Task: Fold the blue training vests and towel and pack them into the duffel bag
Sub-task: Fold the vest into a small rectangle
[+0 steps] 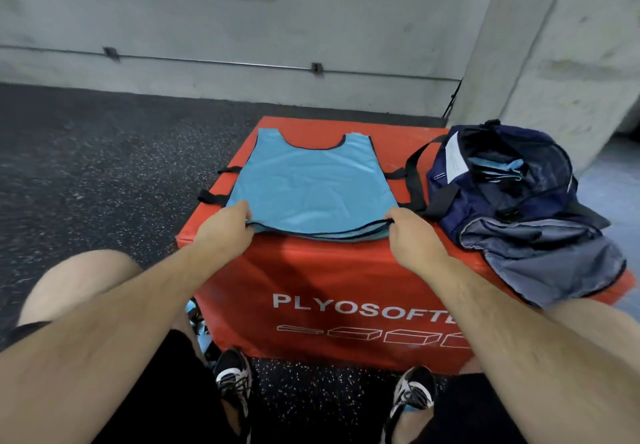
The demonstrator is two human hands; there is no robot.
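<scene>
A light blue training vest [311, 184] with black trim and side straps lies flat on top of the red foam box [322, 281], neck end away from me. My left hand [225, 232] pinches its near left corner. My right hand [414, 241] pinches its near right corner, lifting the hem a little. The navy duffel bag [502, 184] stands open at the right of the box top, with light blue fabric showing inside. Its grey flap [554, 263] hangs over the box's right front corner.
The red box bears the word PLYOSOFT on its front. More light blue fabric [197, 322] lies on the floor by my left knee. Speckled black rubber floor surrounds the box. A concrete wall runs behind and a pillar [554, 63] stands at right.
</scene>
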